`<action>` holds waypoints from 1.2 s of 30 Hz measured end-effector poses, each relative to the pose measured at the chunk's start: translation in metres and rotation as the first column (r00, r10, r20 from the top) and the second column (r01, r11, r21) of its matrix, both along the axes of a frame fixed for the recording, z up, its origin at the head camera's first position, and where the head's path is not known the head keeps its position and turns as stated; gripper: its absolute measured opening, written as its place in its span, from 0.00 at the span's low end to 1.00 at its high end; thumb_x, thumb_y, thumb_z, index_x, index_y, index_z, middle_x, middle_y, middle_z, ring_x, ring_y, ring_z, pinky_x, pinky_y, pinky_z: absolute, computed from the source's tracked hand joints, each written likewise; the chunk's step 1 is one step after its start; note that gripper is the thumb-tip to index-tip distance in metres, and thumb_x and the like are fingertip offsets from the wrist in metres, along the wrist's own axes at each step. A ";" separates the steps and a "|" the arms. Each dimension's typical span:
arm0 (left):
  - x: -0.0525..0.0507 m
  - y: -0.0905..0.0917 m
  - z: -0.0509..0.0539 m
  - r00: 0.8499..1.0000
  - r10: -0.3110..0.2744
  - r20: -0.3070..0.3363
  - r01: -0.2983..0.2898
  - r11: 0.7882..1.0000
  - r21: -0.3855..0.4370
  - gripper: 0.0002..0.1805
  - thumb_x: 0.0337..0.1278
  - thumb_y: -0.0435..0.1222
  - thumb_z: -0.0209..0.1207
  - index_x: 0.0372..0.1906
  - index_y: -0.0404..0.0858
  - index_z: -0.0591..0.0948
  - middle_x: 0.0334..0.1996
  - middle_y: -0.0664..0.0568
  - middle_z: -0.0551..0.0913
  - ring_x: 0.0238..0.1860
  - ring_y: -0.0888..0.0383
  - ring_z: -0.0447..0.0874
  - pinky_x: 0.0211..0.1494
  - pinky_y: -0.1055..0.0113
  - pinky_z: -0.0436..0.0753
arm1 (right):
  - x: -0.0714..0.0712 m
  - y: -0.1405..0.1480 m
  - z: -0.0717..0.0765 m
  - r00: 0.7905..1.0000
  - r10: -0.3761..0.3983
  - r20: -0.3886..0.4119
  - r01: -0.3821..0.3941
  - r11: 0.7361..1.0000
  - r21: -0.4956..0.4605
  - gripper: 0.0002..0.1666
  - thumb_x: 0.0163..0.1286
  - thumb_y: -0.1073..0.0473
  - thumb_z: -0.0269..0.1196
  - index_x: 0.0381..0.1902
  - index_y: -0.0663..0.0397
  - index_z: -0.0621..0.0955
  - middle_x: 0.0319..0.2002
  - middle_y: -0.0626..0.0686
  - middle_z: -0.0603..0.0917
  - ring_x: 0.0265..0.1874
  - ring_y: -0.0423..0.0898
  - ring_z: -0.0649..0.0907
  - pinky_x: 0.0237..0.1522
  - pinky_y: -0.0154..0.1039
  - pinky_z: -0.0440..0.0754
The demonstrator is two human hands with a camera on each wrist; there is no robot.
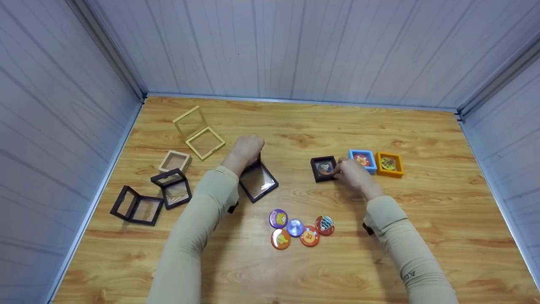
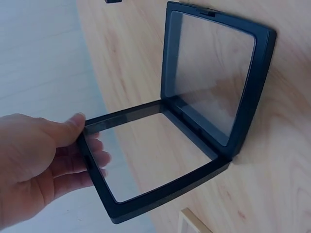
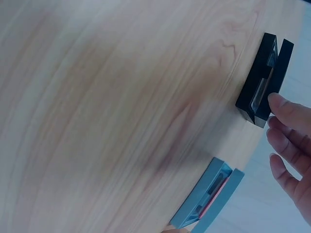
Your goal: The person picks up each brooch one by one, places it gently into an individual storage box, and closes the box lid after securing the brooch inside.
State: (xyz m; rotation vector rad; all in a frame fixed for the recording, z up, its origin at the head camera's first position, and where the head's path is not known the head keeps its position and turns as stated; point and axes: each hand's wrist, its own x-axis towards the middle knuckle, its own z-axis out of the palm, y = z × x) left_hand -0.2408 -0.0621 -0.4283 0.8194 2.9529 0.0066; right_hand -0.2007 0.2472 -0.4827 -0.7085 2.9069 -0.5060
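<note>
My left hand [image 1: 248, 147] pinches the raised half of a large black display frame [image 2: 165, 206] between thumb and fingers. That frame stands unfolded at its hinge, its other half with a clear film [image 1: 258, 182] lying on the table. My right hand [image 1: 353, 172] pinches the near corner of a small black display frame [image 1: 324, 169], thumb [image 3: 279, 104] on its edge. A round dark badge [image 1: 325, 168] shows inside this frame, which lies flat and looks closed. Just right of it lie a blue frame [image 1: 368, 153] with a red badge and an orange frame [image 1: 398, 171] with a yellowish badge.
Nearer me lie loose round badges: purple [image 1: 278, 218], orange [image 1: 280, 239], shiny blue [image 1: 295, 227] and two red [image 1: 310, 236]. At left are an unfolded yellow frame [image 1: 218, 137], a beige frame [image 1: 185, 165] and two unfolded black frames [image 1: 157, 217]. Panel walls [image 1: 295, 50] border the table.
</note>
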 end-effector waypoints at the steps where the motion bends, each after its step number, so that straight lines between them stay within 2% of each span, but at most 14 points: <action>1: 0.002 -0.001 0.001 1.000 0.003 0.006 -0.003 1.000 0.008 0.05 0.49 0.24 0.51 0.28 0.31 0.78 0.32 0.40 0.80 0.34 0.45 0.79 0.33 0.53 0.79 | -0.001 0.001 0.000 1.000 -0.006 0.003 0.006 1.000 0.000 0.06 0.55 0.69 0.63 0.31 0.62 0.84 0.34 0.57 0.78 0.34 0.52 0.79 0.38 0.44 0.78; 8: 0.017 -0.011 0.000 1.000 0.018 0.019 -0.019 0.996 0.082 0.06 0.48 0.23 0.50 0.25 0.31 0.77 0.29 0.39 0.80 0.31 0.43 0.79 0.31 0.53 0.79 | -0.007 0.005 0.000 1.000 -0.019 0.018 0.019 1.000 -0.004 0.06 0.55 0.70 0.62 0.31 0.64 0.83 0.32 0.57 0.78 0.33 0.53 0.78 0.36 0.44 0.78; 14: 0.032 -0.017 0.001 0.999 0.036 0.034 -0.041 0.988 0.152 0.06 0.50 0.28 0.52 0.23 0.32 0.78 0.27 0.40 0.80 0.28 0.45 0.79 0.29 0.53 0.78 | -0.013 0.009 -0.001 0.999 0.013 -0.036 -0.013 1.000 0.000 0.05 0.54 0.72 0.62 0.29 0.66 0.83 0.30 0.58 0.78 0.31 0.54 0.78 0.34 0.46 0.76; 21: 0.050 -0.020 0.002 0.999 0.027 0.033 -0.032 0.985 0.171 0.08 0.53 0.28 0.51 0.24 0.32 0.79 0.25 0.41 0.80 0.27 0.44 0.79 0.29 0.53 0.78 | -0.016 0.010 -0.001 0.997 -0.063 0.032 0.064 0.998 -0.012 0.06 0.57 0.70 0.60 0.32 0.64 0.83 0.33 0.59 0.77 0.34 0.53 0.77 0.35 0.45 0.77; 26: 0.060 -0.021 0.001 0.999 0.032 0.039 -0.038 0.984 0.172 0.09 0.54 0.30 0.52 0.24 0.32 0.78 0.25 0.40 0.80 0.26 0.44 0.78 0.29 0.53 0.78 | -0.018 0.012 -0.001 0.992 -0.116 0.049 0.116 0.993 0.003 0.07 0.58 0.68 0.60 0.34 0.64 0.83 0.34 0.58 0.77 0.35 0.54 0.77 0.37 0.46 0.76; 31: 0.066 -0.022 -0.001 0.995 0.055 0.084 -0.069 0.982 0.175 0.07 0.54 0.31 0.53 0.26 0.31 0.79 0.28 0.40 0.81 0.28 0.44 0.79 0.29 0.53 0.78 | -0.019 0.013 -0.002 0.988 -0.148 0.051 0.147 0.989 0.013 0.08 0.59 0.66 0.60 0.35 0.63 0.83 0.35 0.57 0.77 0.36 0.54 0.77 0.38 0.47 0.76; 36: 0.070 -0.023 -0.002 0.995 0.065 0.079 -0.079 0.979 0.190 0.06 0.53 0.31 0.54 0.29 0.31 0.79 0.29 0.39 0.80 0.29 0.42 0.79 0.29 0.52 0.78 | -0.018 0.013 -0.003 0.985 -0.164 0.052 0.164 0.986 0.004 0.08 0.59 0.66 0.60 0.35 0.62 0.83 0.36 0.58 0.77 0.36 0.54 0.77 0.38 0.47 0.76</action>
